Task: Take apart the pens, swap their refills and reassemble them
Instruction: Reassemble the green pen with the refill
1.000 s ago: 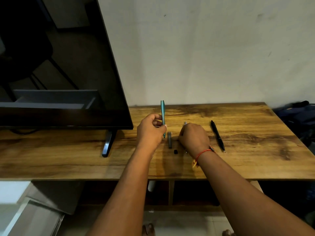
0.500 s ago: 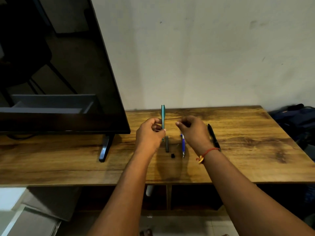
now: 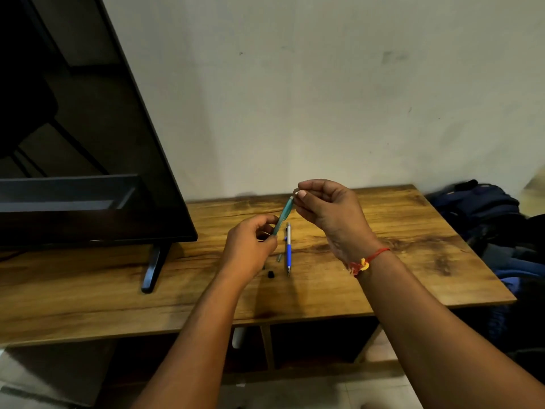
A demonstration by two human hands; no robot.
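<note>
Since the teal barrel (image 3: 283, 214) looks light and slippery, our left hand (image 3: 249, 249) pinches it low, right hand (image 3: 330, 209) pinches its top end.

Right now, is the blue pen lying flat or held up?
Lying flat on the table. Neither hand touches the blue pen: the left hand grips the teal pen and the right hand pinches its upper end.

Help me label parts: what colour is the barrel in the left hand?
Teal barrel, seen best in head view.

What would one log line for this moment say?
left hand: grips teal pen barrel | right hand: pinches its upper end | blue pen: lying on table
</note>
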